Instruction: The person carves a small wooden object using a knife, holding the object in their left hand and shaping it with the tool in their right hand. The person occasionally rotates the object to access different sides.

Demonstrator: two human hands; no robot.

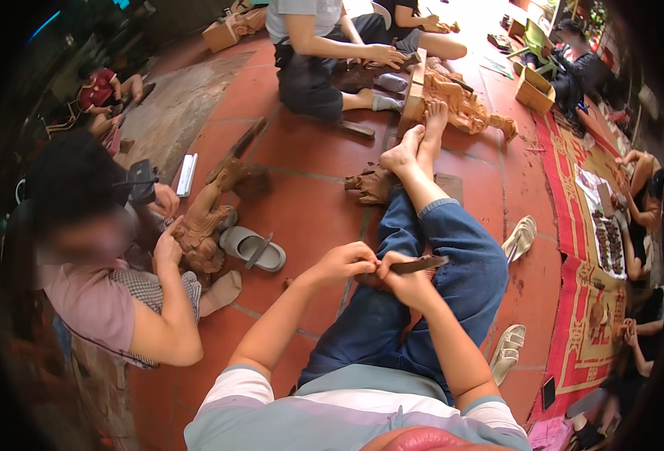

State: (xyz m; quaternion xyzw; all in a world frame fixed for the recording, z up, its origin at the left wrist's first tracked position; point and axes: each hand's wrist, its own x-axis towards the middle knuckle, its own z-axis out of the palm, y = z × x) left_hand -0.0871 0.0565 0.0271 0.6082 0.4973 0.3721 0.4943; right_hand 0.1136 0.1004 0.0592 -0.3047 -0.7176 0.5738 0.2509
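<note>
Both hands meet above my lap, over my blue jeans (369, 323). My right hand (411, 287) is closed around a dark, flat, blade-like strip (422, 264), whose far end points right over my knee. I cannot make out whether it is a knife, a file or something else. Close beside it, my left hand (349, 263) is bent with its fingertips pinched together, almost touching the right fingers. Whatever they pinch is too small to tell. A dark reddish patch (369, 280) shows below the hands, partly covered by them.
By my crossed feet lie a rough carved wood piece (369, 184) and a larger carved wooden figure (463, 101). At left, a person works on a wooden carving (200, 233) near a grey sandal (253, 249). Light sandals (508, 353) and a red patterned mat (572, 301) are right.
</note>
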